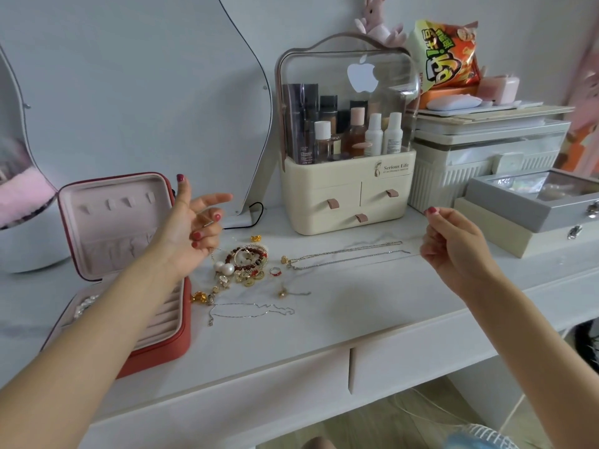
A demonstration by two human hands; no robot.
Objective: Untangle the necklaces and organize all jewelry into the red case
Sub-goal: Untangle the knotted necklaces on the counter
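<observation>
The red case (162,346) lies open at the left, with its pink lid (110,222) upright and a silvery piece (83,305) in its tray. My left hand (191,228) hovers palm-up in front of the lid, fingers curled round a small glinting end. My right hand (453,244) is raised at the right, thumb and forefinger pinched. A very thin chain, barely visible, seems stretched between them. On the tabletop lie a jewelry pile (248,260) with pearl earrings (227,268), a red ring (275,271), two long silver necklaces (346,254) and a thin silver chain (252,311).
A cream cosmetics organizer (346,196) stands behind the necklaces. Left of the organizer is a curved mirror (146,92), with a black cable (256,215) at its foot. A grey glass-lid box (518,205) on a beige box, white bins and a snack bag (444,53) fill the right. The table's front edge has drawers (350,371).
</observation>
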